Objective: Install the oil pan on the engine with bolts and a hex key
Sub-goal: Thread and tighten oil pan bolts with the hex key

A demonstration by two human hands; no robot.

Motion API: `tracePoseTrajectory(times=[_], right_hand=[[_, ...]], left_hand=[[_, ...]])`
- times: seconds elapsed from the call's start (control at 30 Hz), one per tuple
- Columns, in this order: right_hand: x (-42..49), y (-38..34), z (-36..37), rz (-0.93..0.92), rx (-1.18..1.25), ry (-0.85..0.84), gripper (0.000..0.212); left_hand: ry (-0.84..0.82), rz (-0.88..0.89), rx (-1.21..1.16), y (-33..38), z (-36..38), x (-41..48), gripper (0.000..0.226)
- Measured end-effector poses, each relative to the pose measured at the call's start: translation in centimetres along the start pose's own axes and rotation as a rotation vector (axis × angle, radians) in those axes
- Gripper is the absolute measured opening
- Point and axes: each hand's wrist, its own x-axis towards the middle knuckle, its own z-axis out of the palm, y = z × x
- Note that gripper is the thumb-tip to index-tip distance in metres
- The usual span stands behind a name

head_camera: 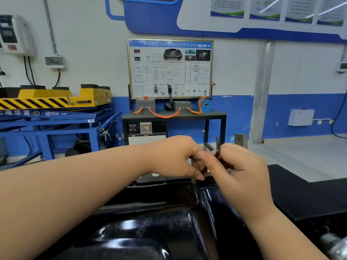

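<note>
The glossy black oil pan [150, 228] fills the bottom of the view, lying over the engine. Both hands meet above its far rim. My left hand [174, 156] has its fingers curled round a black hex key [216, 149], whose arms stick up between the two hands. My right hand [242, 166] pinches the same key from the right. Just below the fingers a small bolt head [194, 182] shows at the pan's rim. The key's lower end is hidden by fingers.
A black bench surface [300, 188] lies to the right. Behind stands a training board on a dark table [170, 68], with orange cables. A yellow and blue lift table [52, 107] is at the left. A metal part [334, 243] shows at the bottom right.
</note>
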Motion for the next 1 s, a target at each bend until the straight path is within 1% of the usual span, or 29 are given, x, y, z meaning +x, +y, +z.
tracePoseTrajectory(times=[0.03, 0.07, 0.1, 0.17, 0.2, 0.23, 0.27, 0.33, 0.4, 0.43, 0.47, 0.53, 0.63, 0.73, 0.8, 0.83, 0.9, 1.0], right_hand=[[0.0, 0.1, 0.0, 0.003, 0.008, 0.007, 0.042], [0.0, 0.2, 0.1, 0.010, 0.031, -0.005, 0.040], [-0.1, 0.2, 0.1, 0.022, 0.065, -0.040, 0.039], [-0.2, 0.3, 0.1, 0.048, 0.131, -0.135, 0.032], [-0.3, 0.4, 0.0, 0.062, 0.165, -0.169, 0.025], [-0.3, 0.5, -0.2, 0.086, 0.207, -0.196, 0.018], [-0.3, 0.6, -0.4, 0.122, 0.257, -0.226, 0.015], [-0.2, 0.9, -0.7, 0.155, 0.296, -0.265, 0.024], [-0.1, 0.9, -0.8, 0.175, 0.279, -0.253, 0.024], [-0.1, 0.9, -0.8, 0.197, 0.282, -0.239, 0.023], [-0.1, 1.0, -0.8, 0.216, 0.287, -0.226, 0.020], [-0.1, 1.0, -0.7, 0.243, 0.282, -0.217, 0.016], [-0.2, 1.0, -0.6, 0.276, 0.287, -0.226, 0.019], [-0.1, 0.6, -0.8, 0.271, 0.333, -0.276, 0.019], [-0.1, 0.3, -1.0, 0.244, 0.344, -0.319, 0.028], [-0.1, 0.2, -1.0, 0.231, 0.330, -0.327, 0.028], [0.1, 0.3, -1.0, 0.235, 0.294, -0.302, 0.026], [0.0, 0.5, -0.9, 0.289, 0.285, -0.243, 0.032]], left_hand=[[0.003, -0.010, 0.002, 0.1, 0.0, 0.0, 0.013], [0.000, -0.015, -0.010, 0.1, 0.0, 0.0, 0.011], [0.006, -0.006, -0.012, 0.3, -0.1, -0.1, 0.011], [0.021, 0.001, -0.005, 0.4, -0.1, -0.1, 0.038], [0.020, -0.008, -0.009, 0.2, -0.1, 0.0, 0.041], [0.017, -0.012, -0.009, 0.3, -0.2, 0.0, 0.038], [0.015, -0.021, -0.014, 0.1, -0.2, 0.0, 0.033], [0.018, -0.040, -0.023, 0.1, -0.2, 0.0, 0.024], [0.015, -0.041, -0.032, 0.0, -0.2, -0.1, 0.011], [0.008, -0.039, -0.031, 0.0, -0.2, -0.2, 0.009], [0.005, -0.032, -0.023, 0.0, -0.2, -0.2, 0.010], [0.023, -0.004, -0.009, -0.1, 0.0, -0.2, 0.021], [0.042, -0.006, -0.027, 0.1, 0.0, -0.1, 0.032], [0.035, -0.010, -0.037, 0.2, -0.1, -0.2, 0.022], [0.046, -0.024, -0.062, 0.1, -0.2, -0.2, 0.030], [0.039, -0.024, -0.061, 0.1, -0.2, -0.2, 0.030], [0.018, -0.022, -0.042, 0.3, -0.2, -0.3, 0.026], [0.007, -0.025, -0.030, 0.2, -0.1, -0.3, 0.025]])
